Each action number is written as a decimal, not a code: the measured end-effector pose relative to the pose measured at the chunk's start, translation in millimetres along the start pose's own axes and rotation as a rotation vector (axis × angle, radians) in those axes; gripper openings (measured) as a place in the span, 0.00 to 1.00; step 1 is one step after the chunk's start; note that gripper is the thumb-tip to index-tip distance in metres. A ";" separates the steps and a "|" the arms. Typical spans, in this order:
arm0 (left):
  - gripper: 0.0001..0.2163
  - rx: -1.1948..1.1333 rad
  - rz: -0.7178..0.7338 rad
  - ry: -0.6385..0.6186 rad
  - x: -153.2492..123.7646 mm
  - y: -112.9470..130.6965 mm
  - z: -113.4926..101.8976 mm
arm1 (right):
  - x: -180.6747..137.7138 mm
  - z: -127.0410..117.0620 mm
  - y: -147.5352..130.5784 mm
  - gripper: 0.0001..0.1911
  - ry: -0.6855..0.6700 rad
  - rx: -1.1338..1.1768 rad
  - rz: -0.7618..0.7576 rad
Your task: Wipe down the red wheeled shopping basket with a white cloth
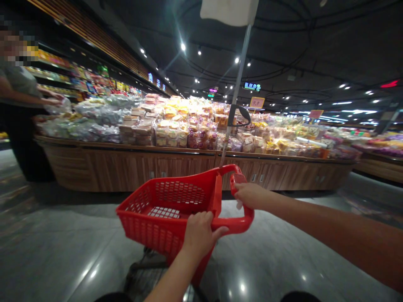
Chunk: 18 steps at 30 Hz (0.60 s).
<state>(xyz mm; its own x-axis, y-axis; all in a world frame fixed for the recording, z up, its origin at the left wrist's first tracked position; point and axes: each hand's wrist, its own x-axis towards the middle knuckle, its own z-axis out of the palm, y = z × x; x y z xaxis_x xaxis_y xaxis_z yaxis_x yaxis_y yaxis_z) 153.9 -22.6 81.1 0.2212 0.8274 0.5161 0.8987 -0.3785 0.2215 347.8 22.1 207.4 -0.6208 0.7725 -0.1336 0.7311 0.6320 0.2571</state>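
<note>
A red plastic shopping cart (170, 228) stands in front of me, its slotted basket turned to the left and no goods showing inside. My left hand (199, 230) is closed over the near rim, where the basket meets the handle. On the far part of the looped red handle (244, 224), my right hand (251, 195) is closed with its fingers wrapped round the grip. A grey pole (241, 69) rises behind the handle, with a black loop (239, 116) fixed to it and a pale panel (229, 10) at its top.
Beyond the cart runs a long wooden display counter (116, 167) heaped with bagged baked goods (171, 133). Someone (19, 100) stands at its left end, hands near the bags. Another counter (382, 167) is at the right. Grey tiled floor (78, 239) surrounds the cart.
</note>
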 end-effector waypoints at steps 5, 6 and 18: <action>0.28 0.002 0.001 -0.001 -0.1 1.1 -0.3 | -1.7 -3.5 -2.4 0.08 -0.157 0.083 -0.087; 0.28 0.003 0.002 -0.003 -0.2 1.1 -0.4 | -2.7 -5.7 -2.0 0.10 -0.206 0.136 -0.118; 0.28 -0.003 -0.003 -0.012 0.0 0.4 2.4 | -24.5 12.0 -18.5 0.09 0.079 0.150 0.055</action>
<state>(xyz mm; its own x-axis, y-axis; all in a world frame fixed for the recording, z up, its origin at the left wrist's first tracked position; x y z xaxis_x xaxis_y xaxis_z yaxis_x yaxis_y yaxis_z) 155.2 -21.8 79.2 0.2232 0.8332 0.5059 0.8983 -0.3773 0.2250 352.9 -7.8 194.5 -0.5946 0.8027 -0.0460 0.7950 0.5955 0.1155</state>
